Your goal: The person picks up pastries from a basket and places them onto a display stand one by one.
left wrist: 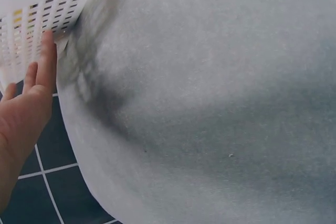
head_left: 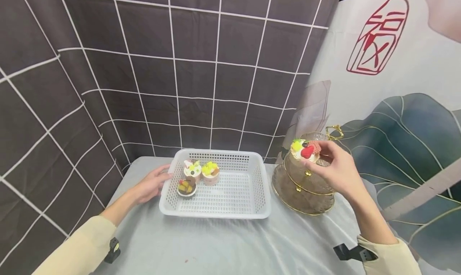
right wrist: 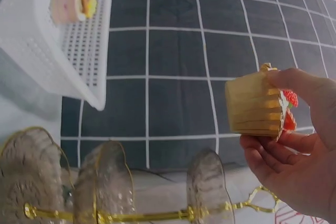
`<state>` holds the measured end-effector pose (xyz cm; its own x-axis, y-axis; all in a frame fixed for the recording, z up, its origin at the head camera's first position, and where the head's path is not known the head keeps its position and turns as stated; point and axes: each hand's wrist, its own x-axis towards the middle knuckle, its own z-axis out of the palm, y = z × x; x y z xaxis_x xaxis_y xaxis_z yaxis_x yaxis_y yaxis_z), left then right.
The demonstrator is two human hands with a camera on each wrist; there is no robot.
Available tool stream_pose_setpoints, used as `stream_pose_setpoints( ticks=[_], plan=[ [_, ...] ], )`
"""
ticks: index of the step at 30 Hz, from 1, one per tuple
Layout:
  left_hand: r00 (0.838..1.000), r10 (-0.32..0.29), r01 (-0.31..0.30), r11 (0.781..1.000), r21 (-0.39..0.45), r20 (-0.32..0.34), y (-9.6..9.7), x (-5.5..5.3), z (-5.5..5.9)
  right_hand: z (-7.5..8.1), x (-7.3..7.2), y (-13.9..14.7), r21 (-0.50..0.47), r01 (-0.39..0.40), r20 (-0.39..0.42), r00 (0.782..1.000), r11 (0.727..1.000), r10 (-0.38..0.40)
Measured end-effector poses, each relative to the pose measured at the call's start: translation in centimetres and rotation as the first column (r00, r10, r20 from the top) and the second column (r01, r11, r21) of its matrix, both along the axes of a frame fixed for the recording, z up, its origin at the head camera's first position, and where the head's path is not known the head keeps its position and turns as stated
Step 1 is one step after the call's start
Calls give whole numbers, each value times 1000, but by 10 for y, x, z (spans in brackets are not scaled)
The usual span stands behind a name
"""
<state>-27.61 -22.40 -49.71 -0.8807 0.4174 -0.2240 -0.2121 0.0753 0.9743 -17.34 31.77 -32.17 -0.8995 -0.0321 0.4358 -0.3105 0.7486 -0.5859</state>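
Note:
My right hand [head_left: 335, 165] pinches a cupcake [head_left: 304, 151] topped with cream, a strawberry and yellow fruit. In the right wrist view the cupcake's pleated gold cup [right wrist: 253, 104] shows between thumb and fingers. It is held beside the upper part of a tiered stand [head_left: 302, 203] with gold-rimmed glass plates and a gold handle. At the left end of a white plastic basket [head_left: 230, 215], my left hand [head_left: 153, 183] rests with fingers extended against the wall. Inside the basket, three cupcakes stand at the left: one with yellow fruit [head_left: 210, 170], one with white cream [head_left: 192, 169], one chocolate-brown [head_left: 187, 187].
A pale grey-blue cloth [head_left: 216, 247] covers the table. Behind it hangs a dark curtain [head_left: 201, 79] with a white grid. To the right is a light backdrop with a red seal print [head_left: 378, 37] and large blue-green leaves [head_left: 407, 135].

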Motion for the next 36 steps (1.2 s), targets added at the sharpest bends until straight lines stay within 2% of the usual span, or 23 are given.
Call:
stream_pose_setpoints(
  ticks=[4,13,21,28,36],
  plan=[
    [1000,4,-4,1000,-11,11,1,0,-1,3,1,13,11,41,31,999,999,-42],
    [1000,3,-2,999,-33,25,1,-4,0,0,1,46,10,160,81,984,987,-160],
    [999,-8,9,1000,-26,36,2,-4,3,-6,1,66,-27,200,115,974,979,-196],
    [999,1,0,999,-40,41,1,-4,3,-15,-2,73,-46,229,128,967,972,-221],
    [999,-5,6,999,-37,44,1,-3,4,-19,-11,65,-62,251,161,958,966,-238]
  ],
)
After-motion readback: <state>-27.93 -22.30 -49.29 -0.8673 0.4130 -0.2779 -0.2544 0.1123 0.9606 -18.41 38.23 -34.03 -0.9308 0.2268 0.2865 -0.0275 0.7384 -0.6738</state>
